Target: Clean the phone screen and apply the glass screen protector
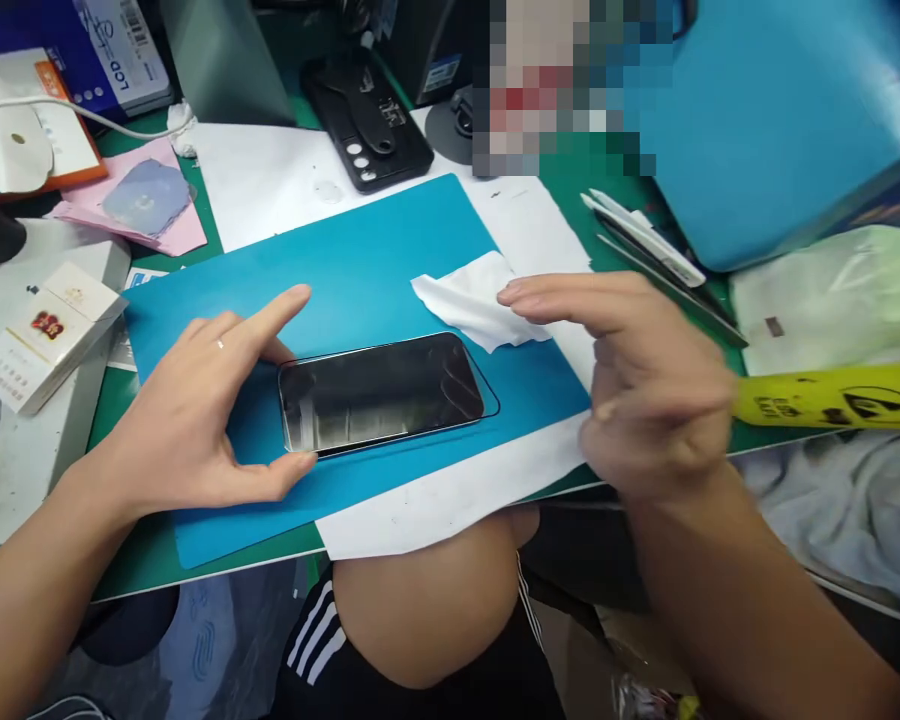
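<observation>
A black phone point(381, 392) lies screen up on a blue mat point(360, 260). My left hand point(210, 400) rests at the phone's left end, thumb against its near corner, fingers spread and empty. My right hand point(637, 370) hovers right of the phone, blurred by motion, fingers stretched toward a white wipe point(469, 300) lying on the mat just beyond the phone. The fingertips are at the wipe's right edge; I cannot tell if they touch it.
White paper point(450, 500) lies under the mat on a green table. A black phone case point(367, 120), tweezers and tools point(660, 250), a yellow bag point(832, 395), a blue bin point(780, 110), a small white box point(45, 335) and pink paper point(142, 205) surround the mat.
</observation>
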{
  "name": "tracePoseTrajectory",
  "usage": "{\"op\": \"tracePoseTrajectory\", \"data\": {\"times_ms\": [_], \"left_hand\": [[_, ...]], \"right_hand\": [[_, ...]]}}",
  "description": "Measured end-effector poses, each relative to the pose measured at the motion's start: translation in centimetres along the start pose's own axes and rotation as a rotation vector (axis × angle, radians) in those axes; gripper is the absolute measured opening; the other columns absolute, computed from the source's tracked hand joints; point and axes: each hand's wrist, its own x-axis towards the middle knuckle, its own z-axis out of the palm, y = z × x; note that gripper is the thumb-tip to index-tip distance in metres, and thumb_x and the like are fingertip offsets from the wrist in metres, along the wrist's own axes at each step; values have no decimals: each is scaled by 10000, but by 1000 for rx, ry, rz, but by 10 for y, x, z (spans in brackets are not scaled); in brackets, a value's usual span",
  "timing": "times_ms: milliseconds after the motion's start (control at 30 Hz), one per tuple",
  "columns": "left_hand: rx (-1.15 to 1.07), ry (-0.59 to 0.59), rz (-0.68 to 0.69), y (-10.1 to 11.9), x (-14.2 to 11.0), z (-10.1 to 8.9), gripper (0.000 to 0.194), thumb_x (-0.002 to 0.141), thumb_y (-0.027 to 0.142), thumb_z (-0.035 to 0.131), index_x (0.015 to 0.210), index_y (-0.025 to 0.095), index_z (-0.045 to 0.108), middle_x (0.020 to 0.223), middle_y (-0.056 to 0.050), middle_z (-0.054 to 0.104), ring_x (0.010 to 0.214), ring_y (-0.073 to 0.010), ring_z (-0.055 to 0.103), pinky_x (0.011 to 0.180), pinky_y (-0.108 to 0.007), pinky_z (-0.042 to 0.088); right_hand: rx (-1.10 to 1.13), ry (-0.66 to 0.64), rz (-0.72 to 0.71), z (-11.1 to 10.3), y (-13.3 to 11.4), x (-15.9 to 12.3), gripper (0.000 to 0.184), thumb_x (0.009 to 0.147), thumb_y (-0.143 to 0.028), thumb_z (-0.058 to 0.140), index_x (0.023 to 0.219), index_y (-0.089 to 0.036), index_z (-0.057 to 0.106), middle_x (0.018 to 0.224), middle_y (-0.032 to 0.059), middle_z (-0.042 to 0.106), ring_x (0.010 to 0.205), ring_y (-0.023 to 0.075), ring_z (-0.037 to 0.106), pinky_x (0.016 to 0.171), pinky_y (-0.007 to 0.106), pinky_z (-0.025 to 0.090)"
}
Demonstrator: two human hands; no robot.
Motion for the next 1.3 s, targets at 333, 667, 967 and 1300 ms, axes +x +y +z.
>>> {"op": "tracePoseTrajectory", "data": {"times_ms": [333, 667, 967, 1300], "left_hand": [[142, 215, -145, 3, -2, -3, 524, 1120, 412, 260, 1600, 264, 410, 1017, -28, 794, 919, -240, 693, 911, -412, 437], [132, 202, -234, 2, 3, 1, 434, 1113, 393, 318, 1298, 198, 659, 920, -38, 749, 881, -231, 687, 828, -392, 409], [170, 61, -42, 7, -2, -6, 835, 933, 666, 660, 1561, 182, 402, 1476, -150, 619, 1277, -360, 545, 1071, -505, 424], [44, -14, -92, 5, 2, 2, 750, 975, 501, 681, 1602, 270, 341, 1486, -79, 640, 1318, -329, 537, 1112, -514, 431]], "right_hand": [[39, 133, 88, -5, 9, 9, 282, 994, -388, 665, 1237, -259, 727, 1194, 81, 784, 1118, 312, 735, 944, 472, 601], [-51, 135, 22, 9, 16, 10, 218, 1005, -286, 629, 1133, -188, 776, 1158, 114, 769, 1094, 308, 679, 970, 520, 570], [-30, 189, 46, 12, 16, 6, 202, 1017, -274, 589, 1020, -223, 784, 1087, 103, 782, 1044, 304, 691, 932, 521, 575], [-82, 136, -41, 13, 14, 6, 162, 999, -278, 626, 1025, -198, 765, 1151, 142, 756, 1105, 324, 671, 972, 525, 566]]}}
